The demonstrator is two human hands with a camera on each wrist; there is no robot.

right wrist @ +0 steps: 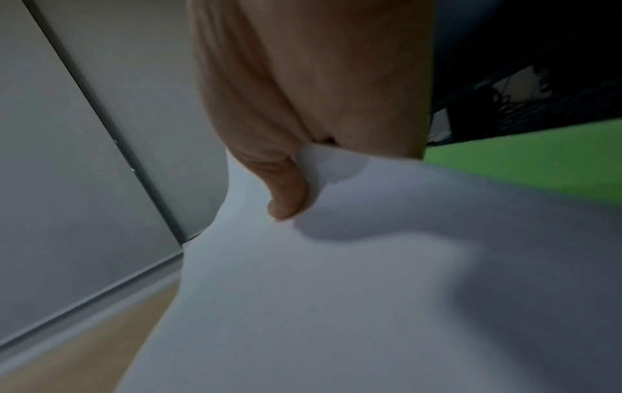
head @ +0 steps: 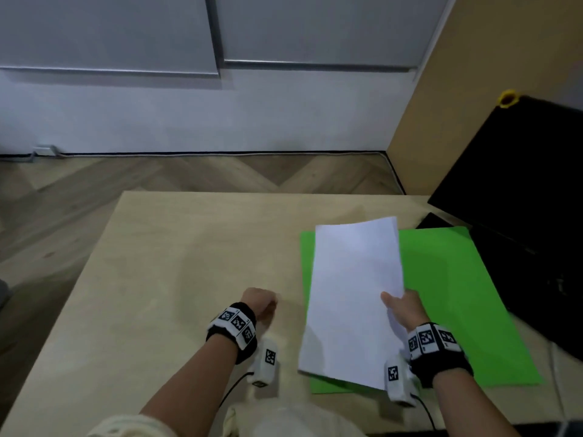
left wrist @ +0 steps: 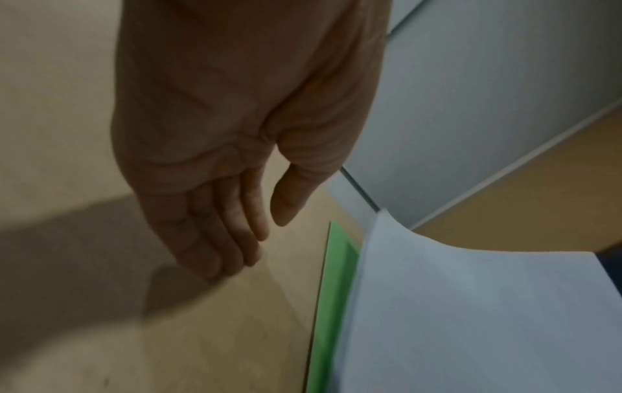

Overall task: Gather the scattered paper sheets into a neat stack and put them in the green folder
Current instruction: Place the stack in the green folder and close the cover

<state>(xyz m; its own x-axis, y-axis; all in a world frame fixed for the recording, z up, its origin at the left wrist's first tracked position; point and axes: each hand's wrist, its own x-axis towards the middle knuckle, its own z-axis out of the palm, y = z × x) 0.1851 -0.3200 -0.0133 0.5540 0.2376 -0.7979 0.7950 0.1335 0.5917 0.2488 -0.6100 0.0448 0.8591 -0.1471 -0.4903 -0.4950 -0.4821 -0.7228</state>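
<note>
1. Wrist-banded right hand [head: 405,307], lower right of the head view, pinches the paper stack [head: 353,298] by its right edge, over the green folder [head: 448,298] on the table [head: 173,247].
2. Left wrist view, centre: left hand [left wrist: 215,149] hangs relaxed, fingers straight, holding nothing.
3. Right wrist view, centre: thumb [right wrist: 286,186] clamps the sheets, which sag. Light and floppy, they likely need support along an edge.

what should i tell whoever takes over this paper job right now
Right hand: pinches the paper stack at its right edge, thumb on top, holding it over the green folder.
Left hand: holds nothing, fingers relaxed, over the wooden table left of the folder.
Done: sheets gathered.
Left: whether the folder is open cannot be told; get the stack inside and close it.
</note>
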